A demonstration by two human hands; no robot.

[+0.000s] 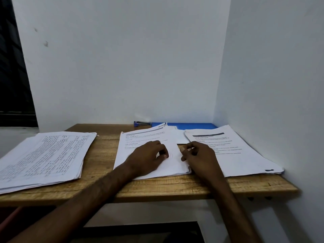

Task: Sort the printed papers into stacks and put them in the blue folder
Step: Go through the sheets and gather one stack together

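Observation:
Three stacks of printed papers lie on a wooden table (157, 188). The left stack (45, 158) shows tables, the middle stack (145, 137) shows text, and the right stack (233, 151) carries a dark header bar. The blue folder (192, 125) lies flat at the back against the wall, partly under the middle and right stacks. My left hand (149, 155) rests on the middle stack with its fingers curled, and its thumb and fingertips pinch the top sheet into a small crease. My right hand (198, 153) grips that sheet's right edge between curled fingers and thumb.
A blue stapler (142, 123) sits at the back by the wall, left of the folder. White walls close off the table behind and on the right. The left stack overhangs the table's left side. Bare wood shows between the left and middle stacks.

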